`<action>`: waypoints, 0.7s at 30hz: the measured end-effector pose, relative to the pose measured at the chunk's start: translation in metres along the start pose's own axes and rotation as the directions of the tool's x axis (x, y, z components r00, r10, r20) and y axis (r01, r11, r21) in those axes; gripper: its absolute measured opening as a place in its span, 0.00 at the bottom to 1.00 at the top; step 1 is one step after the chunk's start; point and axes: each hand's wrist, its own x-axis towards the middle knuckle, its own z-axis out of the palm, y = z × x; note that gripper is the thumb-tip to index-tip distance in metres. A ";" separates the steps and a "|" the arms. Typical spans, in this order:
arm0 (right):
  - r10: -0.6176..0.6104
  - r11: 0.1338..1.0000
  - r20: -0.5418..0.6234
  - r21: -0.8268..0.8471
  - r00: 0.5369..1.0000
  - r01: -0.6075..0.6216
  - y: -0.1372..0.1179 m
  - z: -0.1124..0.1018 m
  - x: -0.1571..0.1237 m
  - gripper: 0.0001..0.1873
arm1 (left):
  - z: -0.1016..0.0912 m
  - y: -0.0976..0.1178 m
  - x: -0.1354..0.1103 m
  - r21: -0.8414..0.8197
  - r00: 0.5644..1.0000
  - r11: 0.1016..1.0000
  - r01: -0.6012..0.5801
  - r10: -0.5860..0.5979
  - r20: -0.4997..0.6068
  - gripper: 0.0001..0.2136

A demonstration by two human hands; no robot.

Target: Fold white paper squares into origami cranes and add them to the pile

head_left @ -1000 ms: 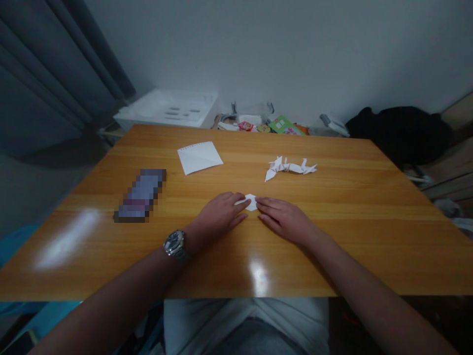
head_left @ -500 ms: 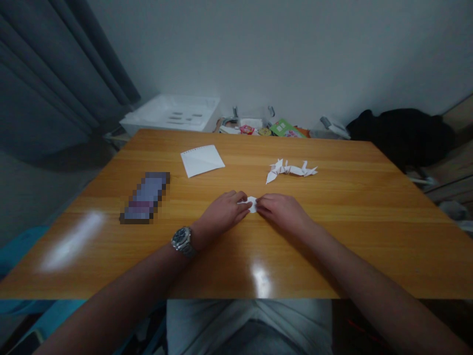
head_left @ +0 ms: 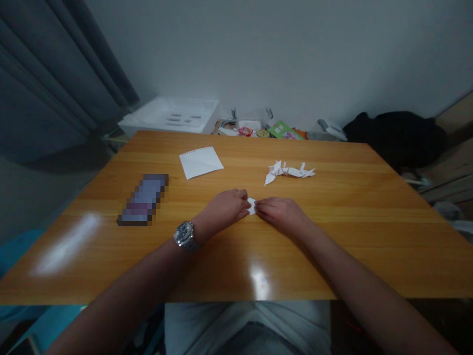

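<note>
A small folded piece of white paper [head_left: 252, 206] lies on the wooden table between my hands, partly hidden by the fingers. My left hand [head_left: 233, 204], with a metal watch [head_left: 184, 234] on its wrist, pinches the paper's left side. On its right side, the closed fingers of my right hand [head_left: 275, 209] grip the paper. Beyond the right hand sit several folded white paper figures [head_left: 289, 171] in a cluster, touching or overlapping. Farther left lies a flat white sheet [head_left: 201, 162] with a perforated edge.
A phone-shaped, pixelated object [head_left: 144, 199] lies on the table's left side. Behind the far edge stand a white plastic tray [head_left: 170, 116] and a green booklet [head_left: 283, 129] among small items. A dark cloth heap [head_left: 395, 140] is at the back right.
My left hand has shifted slightly right along the paper, covering more of its left side. Less of the paper shows between the hands. The whole view has moved slightly.
</note>
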 end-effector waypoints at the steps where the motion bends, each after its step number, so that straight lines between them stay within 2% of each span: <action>1: -0.003 1.000 -0.004 0.001 1.000 0.003 0.000 0.000 0.000 0.09 | 0.001 -0.001 -0.001 -0.012 1.000 1.000 -0.004 0.004 -0.018 0.10; 7: 0.023 0.997 -0.028 0.073 0.999 -0.021 0.000 -0.001 0.000 0.11 | 0.010 -0.006 -0.010 -0.030 0.996 0.999 -0.039 0.037 -0.075 0.13; 12: 0.068 0.989 -0.031 0.135 0.997 -0.063 0.000 -0.002 -0.001 0.13 | 0.013 -0.006 -0.008 -0.049 0.993 0.999 -0.006 0.000 -0.114 0.13; 21: 0.131 0.988 -0.058 0.092 0.990 -0.125 -0.007 -0.002 0.004 0.11 | 0.018 -0.007 -0.007 -0.098 0.986 0.995 0.019 -0.034 -0.161 0.12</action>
